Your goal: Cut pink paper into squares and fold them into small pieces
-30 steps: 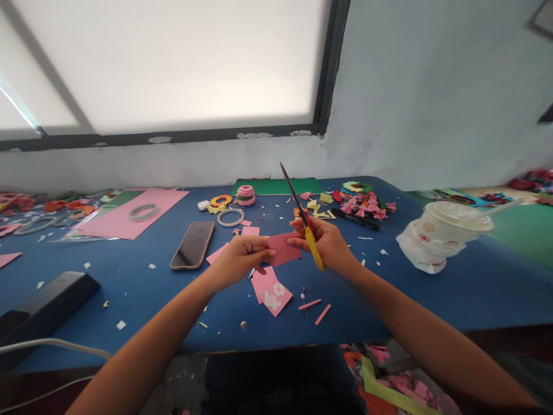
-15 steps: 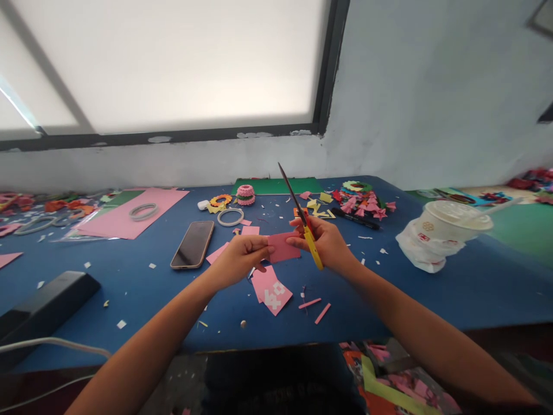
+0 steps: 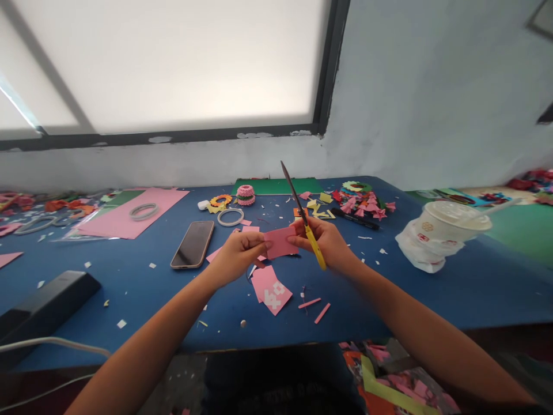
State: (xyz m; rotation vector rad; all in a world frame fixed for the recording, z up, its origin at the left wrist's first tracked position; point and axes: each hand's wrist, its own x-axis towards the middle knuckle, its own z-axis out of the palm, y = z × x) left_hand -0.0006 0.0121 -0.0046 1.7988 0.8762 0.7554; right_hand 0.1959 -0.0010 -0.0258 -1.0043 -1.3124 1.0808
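Note:
A small rectangle of pink paper [image 3: 280, 242] is stretched between my two hands above the blue table. My left hand [image 3: 239, 252] pinches its left end between thumb and fingers. On the other end, the thumb and fingers of my right hand [image 3: 325, 242] grip the paper too. That same hand also carries a pair of scissors [image 3: 298, 199] with yellow handles, blades pointing up and away, apparently closed. Below the hands lie pink paper pieces [image 3: 271, 288] with white tape bits on them. Two thin pink strips [image 3: 322, 313] rest to their right.
Left of my hands lie a phone [image 3: 192, 245] and pink sheets [image 3: 125, 222] with a tape roll [image 3: 144, 211]. A wrapped white cup [image 3: 449, 227] stands right. Folded pink paper shapes [image 3: 367, 203] and a black marker [image 3: 356, 219] are at the back right.
The pink paper has shifted slightly left and up, its face tilted a little more toward me. The scissors have moved marginally right with my right hand. Both hands keep their grip.

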